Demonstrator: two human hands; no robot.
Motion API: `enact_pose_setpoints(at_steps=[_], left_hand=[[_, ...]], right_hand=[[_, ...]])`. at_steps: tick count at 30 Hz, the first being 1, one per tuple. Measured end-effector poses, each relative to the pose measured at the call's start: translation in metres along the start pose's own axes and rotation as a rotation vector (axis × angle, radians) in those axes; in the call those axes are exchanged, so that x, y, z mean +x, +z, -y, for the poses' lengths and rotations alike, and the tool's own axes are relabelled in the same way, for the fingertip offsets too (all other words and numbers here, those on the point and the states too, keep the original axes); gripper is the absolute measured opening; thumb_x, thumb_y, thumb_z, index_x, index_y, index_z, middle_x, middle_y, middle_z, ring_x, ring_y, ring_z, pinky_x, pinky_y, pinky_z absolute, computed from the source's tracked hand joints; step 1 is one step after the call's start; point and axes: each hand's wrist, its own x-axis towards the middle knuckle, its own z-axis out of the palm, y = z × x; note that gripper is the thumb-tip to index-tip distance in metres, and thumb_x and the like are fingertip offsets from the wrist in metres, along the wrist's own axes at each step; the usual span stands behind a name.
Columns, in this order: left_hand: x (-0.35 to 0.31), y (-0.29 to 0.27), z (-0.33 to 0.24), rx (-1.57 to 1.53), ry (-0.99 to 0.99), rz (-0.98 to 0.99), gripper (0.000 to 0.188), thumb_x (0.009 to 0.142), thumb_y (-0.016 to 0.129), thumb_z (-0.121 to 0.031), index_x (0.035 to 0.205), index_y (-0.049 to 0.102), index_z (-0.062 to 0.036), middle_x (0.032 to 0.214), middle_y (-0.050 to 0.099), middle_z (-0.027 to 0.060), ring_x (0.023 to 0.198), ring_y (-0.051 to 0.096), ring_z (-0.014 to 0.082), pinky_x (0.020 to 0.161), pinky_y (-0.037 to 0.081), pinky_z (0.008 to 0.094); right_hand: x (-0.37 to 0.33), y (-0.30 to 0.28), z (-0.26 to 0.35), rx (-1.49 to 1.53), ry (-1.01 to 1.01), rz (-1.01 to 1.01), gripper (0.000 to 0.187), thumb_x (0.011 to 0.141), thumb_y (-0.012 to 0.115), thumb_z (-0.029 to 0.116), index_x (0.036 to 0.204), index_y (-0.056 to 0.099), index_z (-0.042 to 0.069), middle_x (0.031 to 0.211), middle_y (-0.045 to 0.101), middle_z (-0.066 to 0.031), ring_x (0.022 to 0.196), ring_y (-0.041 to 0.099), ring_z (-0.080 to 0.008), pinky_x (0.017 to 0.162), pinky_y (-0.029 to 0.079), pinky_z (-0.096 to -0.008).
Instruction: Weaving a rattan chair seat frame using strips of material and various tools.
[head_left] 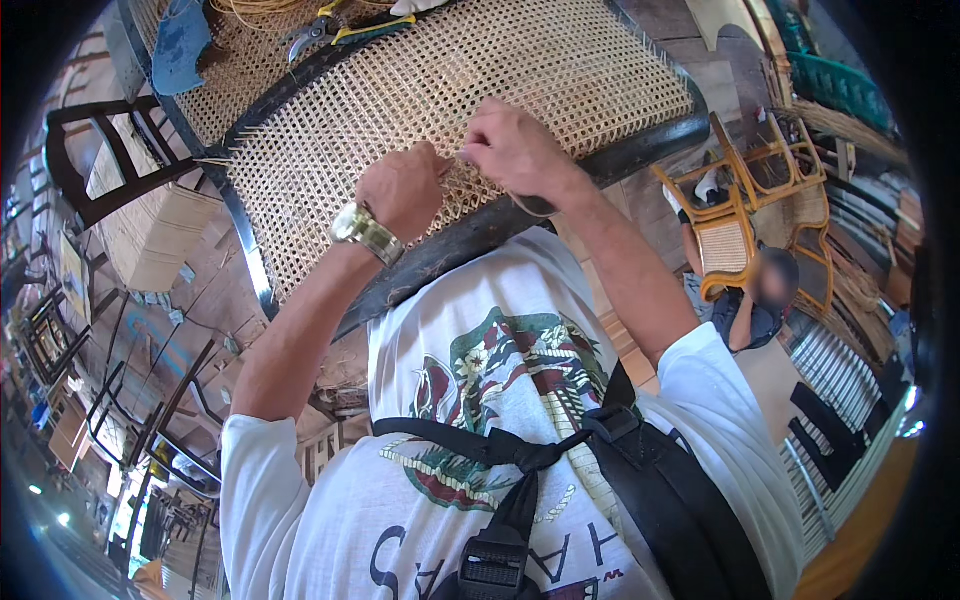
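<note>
A woven cane panel (330,140) in a dark wooden frame (450,237) lies right in front of me, with loose cane ends sticking out along its edges. Both fists are over the near part of the weave, close together. My left hand (403,188), with a watch on its wrist, is closed with the knuckles up. To its right, my right hand (512,148) is pinched, thumb against the fingers. Whatever is between the fingertips is too small to make out. Pruning shears (318,34) with yellow handles rest on the cane beyond my hands.
A blue scrap (181,48) and a coil of cane strands (262,8) lie at the far left. Left of the panel are a dark chair frame (112,160) and a cardboard box (160,232). On the right, a person (760,305) sits beside orange-brown rattan chairs (722,250).
</note>
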Motion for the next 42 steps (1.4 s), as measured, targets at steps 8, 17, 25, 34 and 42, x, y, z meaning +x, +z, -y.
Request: enact_pose_setpoints(at_steps=[8, 17, 25, 34, 42], left_hand=[[0.038, -0.024, 0.021, -0.225, -0.031, 0.404, 0.054, 0.094, 0.059, -0.057, 0.078, 0.073, -0.0080, 0.065, 0.068, 0.0095, 0.065, 0.068, 0.0215, 0.061, 0.051, 0.0398], [0.020, -0.119, 0.104, 0.213, 0.115, 0.013, 0.046, 0.093, 0.066, -0.049, 0.075, 0.064, -0.0074, 0.061, 0.061, 0.0052, 0.053, 0.058, 0.0173, 0.050, 0.043, 0.0354], [0.018, -0.116, 0.055, -0.285, 0.220, 0.063, 0.039, 0.097, 0.068, -0.039, 0.079, 0.065, -0.0050, 0.055, 0.051, -0.0023, 0.045, 0.045, 0.0074, 0.044, 0.033, 0.0262], [0.034, -0.040, 0.040, 0.029, 0.155, 0.341, 0.038, 0.103, 0.053, -0.040, 0.104, 0.070, -0.0052, 0.084, 0.071, 0.0142, 0.076, 0.071, 0.0260, 0.070, 0.055, 0.0436], [0.050, -0.052, -0.003, 0.341, 0.166, 0.399, 0.021, 0.088, 0.059, -0.016, 0.090, 0.075, -0.0019, 0.082, 0.073, 0.0185, 0.074, 0.072, 0.0299, 0.064, 0.058, 0.0425]], right_hand=[[-0.012, 0.008, 0.009, -0.140, -0.062, -0.163, 0.012, 0.079, 0.072, 0.015, 0.082, 0.070, 0.004, 0.095, 0.064, -0.0107, 0.096, 0.062, -0.0322, 0.086, 0.050, -0.0431], [0.005, -0.033, -0.003, 0.389, 0.068, -0.111, 0.029, 0.087, 0.072, 0.031, 0.098, 0.074, 0.004, 0.097, 0.071, -0.0122, 0.090, 0.068, -0.0206, 0.084, 0.053, -0.0354], [0.023, -0.020, 0.035, 0.724, 0.049, 0.182, 0.025, 0.100, 0.065, 0.024, 0.105, 0.071, 0.000, 0.094, 0.069, -0.0005, 0.085, 0.060, -0.0077, 0.075, 0.049, -0.0252], [0.015, -0.011, 0.009, 0.073, 0.129, 0.065, 0.027, 0.085, 0.075, 0.026, 0.080, 0.071, 0.000, 0.067, 0.066, -0.0099, 0.061, 0.060, -0.0156, 0.062, 0.050, -0.0350], [0.013, -0.006, 0.009, 0.059, 0.166, 0.009, 0.020, 0.083, 0.072, 0.026, 0.085, 0.073, 0.005, 0.082, 0.072, -0.0163, 0.080, 0.071, -0.0328, 0.076, 0.056, -0.0428]])
